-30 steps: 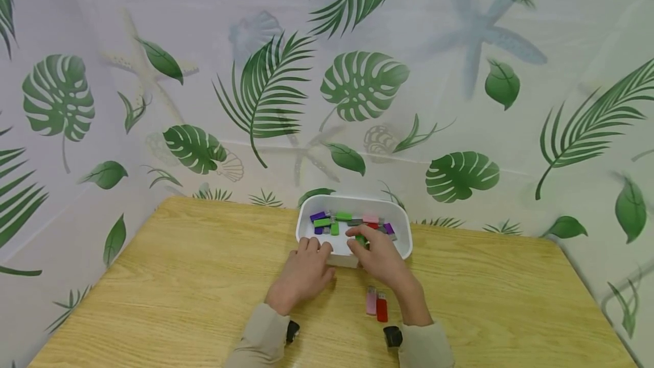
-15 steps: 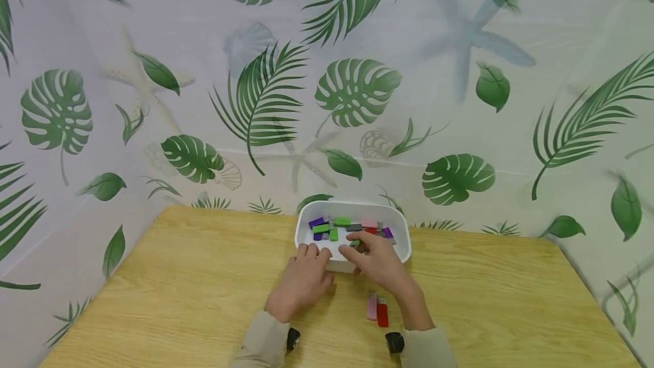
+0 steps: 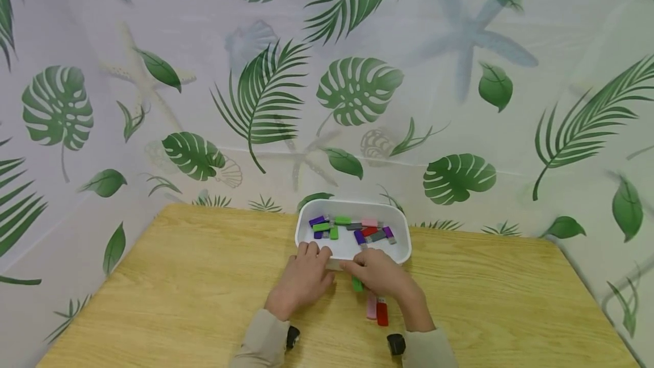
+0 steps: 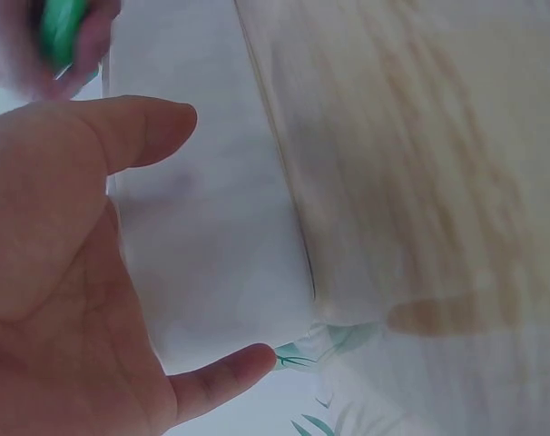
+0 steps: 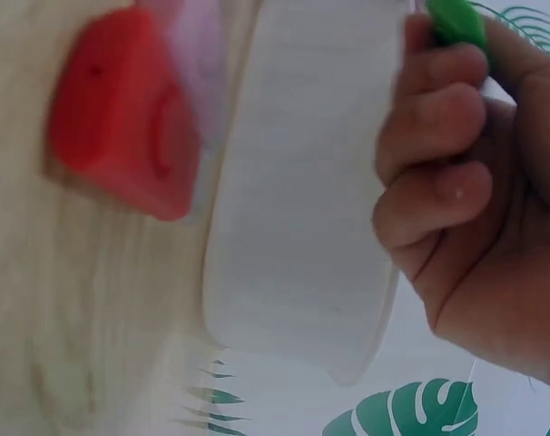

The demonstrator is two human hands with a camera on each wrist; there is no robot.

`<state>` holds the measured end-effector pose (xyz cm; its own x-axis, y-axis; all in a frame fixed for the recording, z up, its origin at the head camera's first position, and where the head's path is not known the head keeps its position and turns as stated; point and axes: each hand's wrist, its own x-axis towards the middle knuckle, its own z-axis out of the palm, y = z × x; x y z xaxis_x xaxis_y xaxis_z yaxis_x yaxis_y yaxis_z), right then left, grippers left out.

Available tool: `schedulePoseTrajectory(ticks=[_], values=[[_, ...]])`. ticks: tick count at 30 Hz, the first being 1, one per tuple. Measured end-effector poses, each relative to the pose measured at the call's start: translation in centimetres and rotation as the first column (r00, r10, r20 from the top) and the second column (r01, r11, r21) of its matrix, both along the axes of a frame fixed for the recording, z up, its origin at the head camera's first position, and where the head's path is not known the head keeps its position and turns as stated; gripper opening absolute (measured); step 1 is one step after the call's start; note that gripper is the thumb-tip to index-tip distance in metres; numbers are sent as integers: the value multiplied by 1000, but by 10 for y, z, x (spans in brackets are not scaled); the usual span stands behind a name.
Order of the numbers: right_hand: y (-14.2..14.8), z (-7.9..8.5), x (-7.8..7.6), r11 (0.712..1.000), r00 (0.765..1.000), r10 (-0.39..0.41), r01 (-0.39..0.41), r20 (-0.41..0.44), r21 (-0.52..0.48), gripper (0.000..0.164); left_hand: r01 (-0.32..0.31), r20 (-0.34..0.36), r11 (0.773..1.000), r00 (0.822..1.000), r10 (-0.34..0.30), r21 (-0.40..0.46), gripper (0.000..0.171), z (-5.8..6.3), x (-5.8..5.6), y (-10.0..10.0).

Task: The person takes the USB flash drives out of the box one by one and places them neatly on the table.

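A white plastic box (image 3: 403,247) holds several USB flash drives in purple, green, grey, pink and red. My left hand (image 3: 303,277) holds its near left rim, fingers hooked over the edge; the thumb (image 4: 152,132) lies along the outside of the front wall in the left wrist view. In front of the box, my right hand (image 3: 385,272) pinches a green USB flash drive (image 3: 357,283) between thumb and fingers. The other right-hand fingers (image 5: 434,123) are curled in the right wrist view. A pink flash drive (image 3: 371,306) and a red flash drive (image 3: 382,314) lie side by side below that hand.
The box stands at the back of a wood-grain table (image 3: 214,277). Behind it hangs a white cloth (image 3: 286,186) printed with leaves, shells and starfish. Inside the box, a purple drive (image 3: 360,237) and a grey drive (image 3: 378,235) lie at the right.
My right hand has taken the green flash drive out of the box and brought it over the near rim toward the pink and red drives. My left hand stays at the rim.
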<state>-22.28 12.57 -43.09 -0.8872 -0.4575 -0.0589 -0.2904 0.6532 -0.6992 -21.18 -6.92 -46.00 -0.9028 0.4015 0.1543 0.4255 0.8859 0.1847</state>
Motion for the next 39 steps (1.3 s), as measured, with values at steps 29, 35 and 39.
schedulePoseTrajectory(ticks=[29, 35, 39], values=[[-16, -15, 5, 991, 979, 97, -111, 178, 72, 17, -9, 27, 1000, 1000, 9, -4, 26, 2, -2, 0], [-16, -14, 5, 992, 982, 116, -123, 152, 38, 33, -12, 32, 1000, 999, 12, -13, 29, 3, 0, 0], [-18, -10, 7, 986, 978, 156, -162, 139, 36, 30, -9, 30, 1000, 999, 10, -17, 29, 2, 1, 0]])
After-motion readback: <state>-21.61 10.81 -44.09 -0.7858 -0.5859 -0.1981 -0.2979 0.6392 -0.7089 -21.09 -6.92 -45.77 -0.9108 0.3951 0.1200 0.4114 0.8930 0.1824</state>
